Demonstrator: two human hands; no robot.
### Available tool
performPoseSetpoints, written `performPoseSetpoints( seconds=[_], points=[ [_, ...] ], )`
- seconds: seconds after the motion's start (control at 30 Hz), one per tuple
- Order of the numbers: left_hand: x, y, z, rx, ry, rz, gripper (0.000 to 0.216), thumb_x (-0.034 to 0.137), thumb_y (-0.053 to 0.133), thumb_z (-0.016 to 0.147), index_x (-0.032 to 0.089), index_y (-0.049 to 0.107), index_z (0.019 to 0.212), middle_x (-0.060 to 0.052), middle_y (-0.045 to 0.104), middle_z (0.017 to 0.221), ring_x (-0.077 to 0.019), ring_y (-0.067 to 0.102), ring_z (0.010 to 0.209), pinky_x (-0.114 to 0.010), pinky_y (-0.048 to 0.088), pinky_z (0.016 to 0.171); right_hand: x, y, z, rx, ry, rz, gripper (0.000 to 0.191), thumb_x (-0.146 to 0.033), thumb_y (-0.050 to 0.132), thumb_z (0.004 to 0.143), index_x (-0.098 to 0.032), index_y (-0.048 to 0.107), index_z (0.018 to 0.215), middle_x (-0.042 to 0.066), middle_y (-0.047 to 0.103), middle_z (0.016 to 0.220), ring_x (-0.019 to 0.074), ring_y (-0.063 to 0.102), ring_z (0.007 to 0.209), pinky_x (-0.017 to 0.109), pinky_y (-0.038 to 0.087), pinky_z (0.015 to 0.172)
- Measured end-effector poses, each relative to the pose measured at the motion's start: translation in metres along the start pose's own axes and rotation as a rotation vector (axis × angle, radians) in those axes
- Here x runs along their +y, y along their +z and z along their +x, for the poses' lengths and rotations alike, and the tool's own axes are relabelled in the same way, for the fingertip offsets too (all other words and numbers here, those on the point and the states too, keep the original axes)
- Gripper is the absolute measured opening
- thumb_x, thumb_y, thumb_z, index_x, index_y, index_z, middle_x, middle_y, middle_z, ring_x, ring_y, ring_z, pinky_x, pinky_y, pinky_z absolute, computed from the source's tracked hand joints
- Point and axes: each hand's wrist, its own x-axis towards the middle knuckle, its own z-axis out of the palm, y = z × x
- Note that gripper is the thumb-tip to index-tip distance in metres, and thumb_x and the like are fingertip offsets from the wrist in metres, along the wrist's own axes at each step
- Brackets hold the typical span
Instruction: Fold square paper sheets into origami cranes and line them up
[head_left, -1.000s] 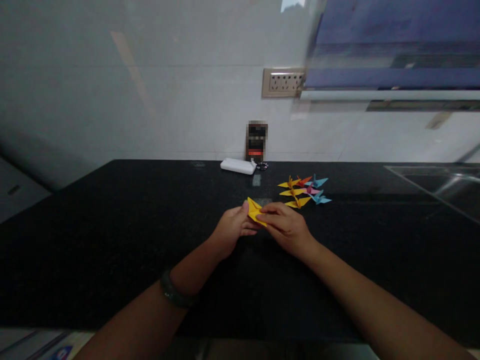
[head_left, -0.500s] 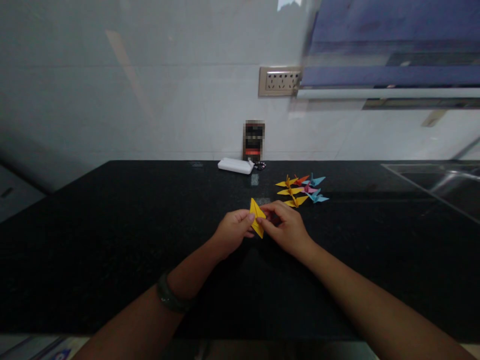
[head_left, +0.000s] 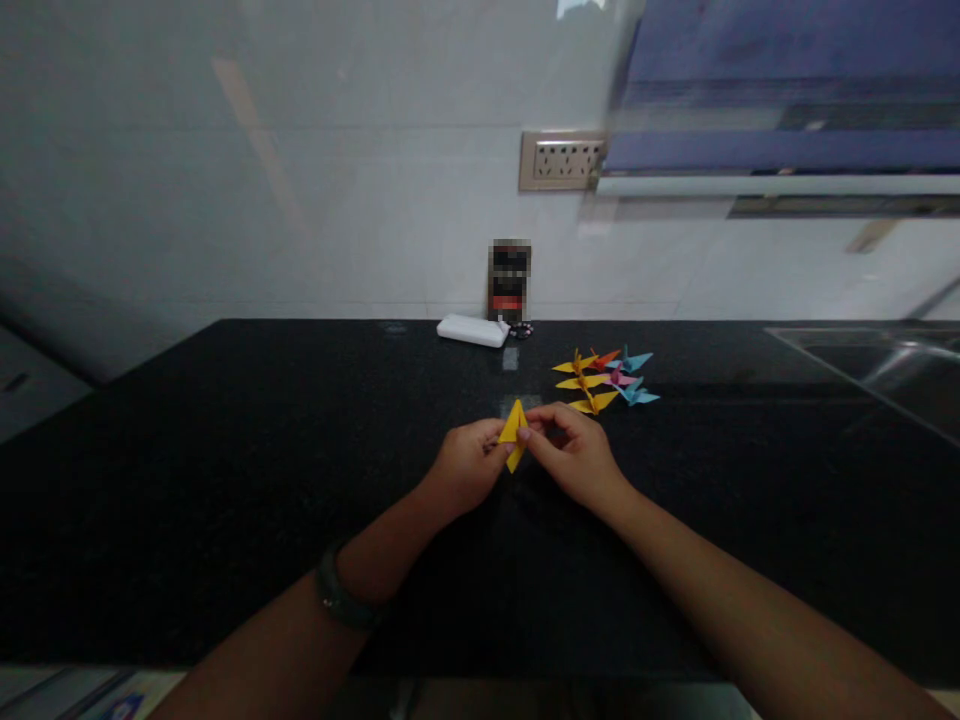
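Note:
A small piece of folded yellow origami paper (head_left: 514,424), shaped like a narrow diamond, is held between both hands over the dark counter. My left hand (head_left: 466,462) pinches its left edge, thumb on top. From the right, my right hand (head_left: 571,447) grips the other edge between thumb and fingers. Parts of the fingers are hidden behind the paper. Just beyond my right hand stand several finished paper cranes: yellow ones (head_left: 594,403), a red one (head_left: 604,359), a pink one (head_left: 619,377) and blue ones (head_left: 637,394).
The black counter (head_left: 225,480) runs back to a tiled wall. Against the wall are a white oblong case (head_left: 472,331) with a beaded strap (head_left: 521,329) and a pixelated upright object (head_left: 509,280). A sink (head_left: 885,365) lies at the right; a socket panel (head_left: 562,161) is above.
The yellow paper has turned between my fingers, its top point shifting right and its lower point left. Both hands keep hold of it. The cranes have not moved.

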Motion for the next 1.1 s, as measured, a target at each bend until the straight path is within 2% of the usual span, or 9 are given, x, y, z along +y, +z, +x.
performPoseSetpoints(
  seconds=[0.2, 0.7, 0.9, 1.0, 1.1],
  points=[
    [0.0016, -0.0025, -0.0020, 0.012, 0.039, 0.173, 0.028, 0.023, 0.047, 0.076, 0.019, 0.062, 0.099, -0.004, 0.067, 0.086, -0.0167, 0.062, 0.078, -0.027, 0.047, 0.070, 0.0037, 0.0012, 0.0002, 0.006, -0.018, -0.023, 0.011, -0.022, 0.054, 0.075, -0.017, 0.061, 0.082, 0.003, 0.059, 0.072, 0.0128, 0.056, 0.064, 0.024, 0.045, 0.057],
    [-0.0010, -0.0023, -0.0014, 0.010, 0.055, 0.146, 0.028, 0.022, 0.047, 0.076, 0.018, 0.062, 0.100, -0.004, 0.067, 0.089, -0.0169, 0.062, 0.080, -0.026, 0.047, 0.071, 0.0049, 0.0015, -0.0003, 0.009, -0.044, -0.038, 0.011, -0.021, 0.054, 0.076, -0.018, 0.062, 0.082, 0.002, 0.060, 0.071, 0.0127, 0.056, 0.064, 0.024, 0.045, 0.057],
    [-0.0010, -0.0024, -0.0008, 0.013, 0.047, 0.185, 0.028, 0.020, 0.047, 0.076, 0.017, 0.061, 0.100, -0.005, 0.067, 0.089, -0.0164, 0.062, 0.079, -0.026, 0.046, 0.070, 0.0034, -0.0005, 0.0009, 0.005, -0.061, -0.100, 0.017, -0.016, 0.050, 0.075, -0.018, 0.064, 0.085, 0.004, 0.065, 0.076, 0.0144, 0.059, 0.068, 0.026, 0.046, 0.061],
    [0.0024, -0.0030, -0.0021, 0.008, 0.043, 0.252, 0.026, 0.022, 0.046, 0.076, 0.017, 0.062, 0.097, -0.004, 0.067, 0.086, -0.0163, 0.061, 0.077, -0.026, 0.046, 0.068, 0.0057, -0.0001, 0.0014, 0.038, -0.061, -0.115, 0.017, -0.015, 0.050, 0.074, -0.018, 0.063, 0.084, 0.004, 0.066, 0.079, 0.0144, 0.061, 0.068, 0.025, 0.047, 0.059],
    [0.0054, -0.0033, -0.0036, -0.007, 0.027, 0.278, 0.025, 0.023, 0.045, 0.076, 0.017, 0.063, 0.093, -0.003, 0.067, 0.083, -0.0158, 0.061, 0.074, -0.025, 0.046, 0.066, 0.0074, 0.0001, 0.0016, 0.065, -0.028, -0.117, 0.014, -0.015, 0.051, 0.072, -0.018, 0.061, 0.082, 0.003, 0.065, 0.073, 0.0127, 0.059, 0.061, 0.023, 0.045, 0.053]
  ],
)
